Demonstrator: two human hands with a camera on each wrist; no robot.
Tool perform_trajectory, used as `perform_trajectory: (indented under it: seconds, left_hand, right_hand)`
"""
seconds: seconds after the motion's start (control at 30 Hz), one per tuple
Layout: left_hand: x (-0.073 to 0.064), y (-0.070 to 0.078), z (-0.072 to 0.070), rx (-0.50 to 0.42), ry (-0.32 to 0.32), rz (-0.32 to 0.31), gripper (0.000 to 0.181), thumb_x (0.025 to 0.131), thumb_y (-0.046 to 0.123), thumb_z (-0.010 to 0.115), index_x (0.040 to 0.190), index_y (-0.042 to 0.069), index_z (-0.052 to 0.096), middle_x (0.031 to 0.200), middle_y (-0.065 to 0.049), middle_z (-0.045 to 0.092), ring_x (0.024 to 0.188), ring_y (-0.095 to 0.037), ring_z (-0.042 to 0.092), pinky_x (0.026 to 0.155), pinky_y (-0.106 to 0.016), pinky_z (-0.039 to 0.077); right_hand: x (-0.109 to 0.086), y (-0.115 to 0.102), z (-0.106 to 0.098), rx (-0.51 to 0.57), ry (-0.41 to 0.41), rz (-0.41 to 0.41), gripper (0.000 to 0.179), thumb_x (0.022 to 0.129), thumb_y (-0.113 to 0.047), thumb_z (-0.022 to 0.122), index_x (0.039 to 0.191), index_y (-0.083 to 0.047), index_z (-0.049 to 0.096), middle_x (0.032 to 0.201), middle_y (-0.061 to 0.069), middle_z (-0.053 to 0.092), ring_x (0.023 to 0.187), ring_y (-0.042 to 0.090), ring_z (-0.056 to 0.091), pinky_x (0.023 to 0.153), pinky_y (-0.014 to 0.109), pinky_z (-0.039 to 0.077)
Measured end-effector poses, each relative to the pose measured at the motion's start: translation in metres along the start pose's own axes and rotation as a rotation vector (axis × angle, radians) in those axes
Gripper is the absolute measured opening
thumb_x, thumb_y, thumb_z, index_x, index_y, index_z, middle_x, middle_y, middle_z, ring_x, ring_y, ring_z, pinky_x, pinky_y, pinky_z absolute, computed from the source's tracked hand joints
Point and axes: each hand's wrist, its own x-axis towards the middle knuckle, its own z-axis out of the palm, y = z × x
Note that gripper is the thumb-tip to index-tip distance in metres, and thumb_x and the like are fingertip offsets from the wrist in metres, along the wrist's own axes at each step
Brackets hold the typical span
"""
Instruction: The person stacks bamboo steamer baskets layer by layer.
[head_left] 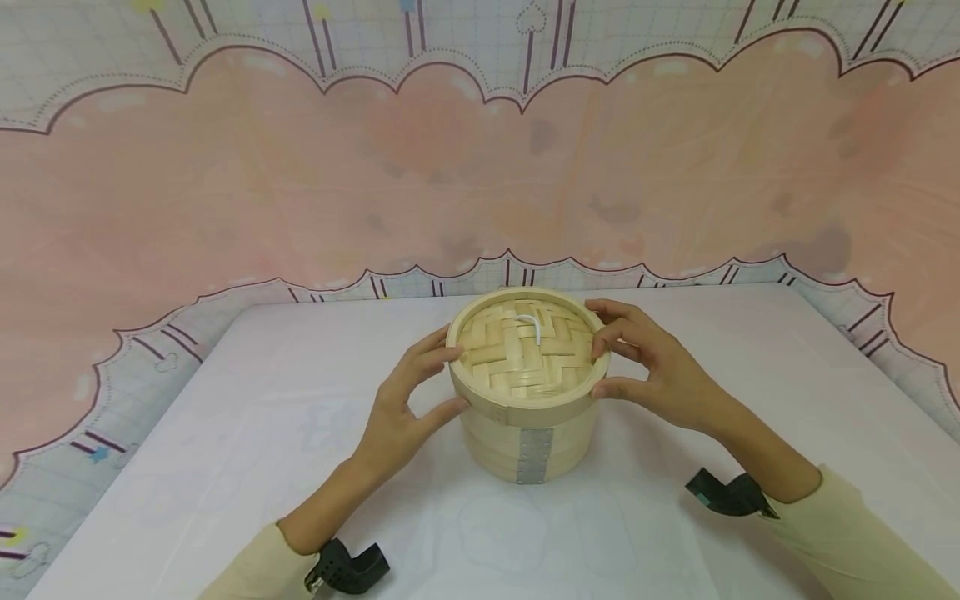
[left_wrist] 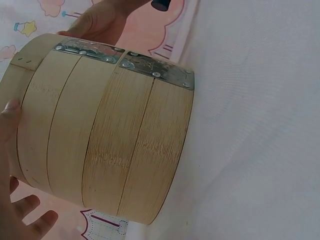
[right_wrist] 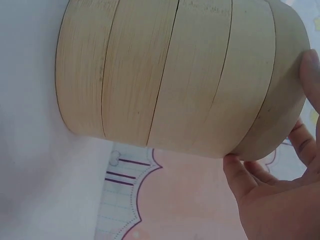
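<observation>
A round bamboo steamer [head_left: 487, 446] stands upright on the white table, its woven lid [head_left: 517, 371] seated on top. The lid has a small white loop handle [head_left: 537, 331]. My left hand [head_left: 397, 408] holds the lid's left rim, thumb at the front and fingers spread along the side. On the opposite side my right hand [head_left: 663, 367] grips the rim between thumb and fingers. Stacked tiers show in the left wrist view, joined by riveted metal strips [left_wrist: 160, 75]. From the right wrist, fingertips [right_wrist: 232, 162] press at the lid's lower edge. The steamer's inside is hidden under the lid.
The white-covered table [head_left: 300, 433] spreads around the steamer. Behind it hangs a pink and white patterned cloth [head_left: 375, 183], also along both sides. Black wrist cameras [head_left: 352, 568] are strapped at both sleeves, low above the table.
</observation>
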Motion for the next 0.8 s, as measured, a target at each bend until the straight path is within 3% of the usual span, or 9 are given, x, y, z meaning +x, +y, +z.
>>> perform_trajectory:
  seconds: [0.37, 0.8]
  left_hand:
    - [0.000, 0.006, 0.003, -0.015, 0.014, -0.029, 0.057, 0.075, 0.005, 0.081, 0.125, 0.015, 0.055, 0.148, -0.004, 0.038, 0.135, -0.025, 0.036, 0.102, -0.047, 0.042]
    - [0.001, 0.016, 0.008, -0.009, 0.047, -0.031, 0.055, 0.074, 0.006, 0.082, 0.122, 0.013, 0.056, 0.147, -0.008, 0.038, 0.131, -0.025, 0.040, 0.103, -0.046, 0.040]
  right_hand:
    - [-0.001, -0.002, 0.001, -0.023, -0.011, 0.044, 0.042, 0.074, -0.009, 0.083, 0.107, -0.016, 0.057, 0.153, 0.003, 0.025, 0.139, 0.025, 0.026, 0.109, 0.040, 0.032]
    - [0.000, -0.003, 0.004, -0.041, 0.002, 0.054, 0.043, 0.072, -0.010, 0.084, 0.106, -0.016, 0.058, 0.152, 0.006, 0.027, 0.139, 0.032, 0.026, 0.109, 0.054, 0.030]
